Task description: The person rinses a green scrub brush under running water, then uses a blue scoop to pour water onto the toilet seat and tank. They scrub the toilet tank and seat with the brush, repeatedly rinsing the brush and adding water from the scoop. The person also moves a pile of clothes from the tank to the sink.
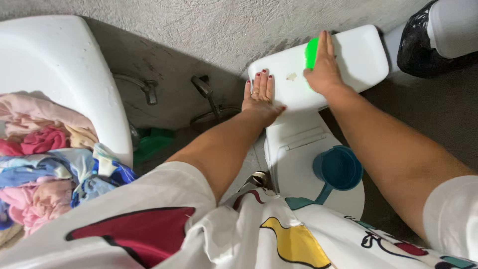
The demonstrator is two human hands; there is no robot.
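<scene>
While one white toilet tank lid [358, 60] lies under both hands, one green sponge [311, 52] and one blue scoop [337, 168] are also in view. The left hand [260, 97] lies flat and spread on the lid's near corner. The right hand [323, 67] presses the sponge against the lid, fingers extended. A heap of clothes [45, 159] fills the white basin [55, 60] at left; a black bag [418, 45] sits at right.

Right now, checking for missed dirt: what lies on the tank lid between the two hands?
In the head view, a small pale smudge on the white tank lid, between left hand and right hand.
</scene>
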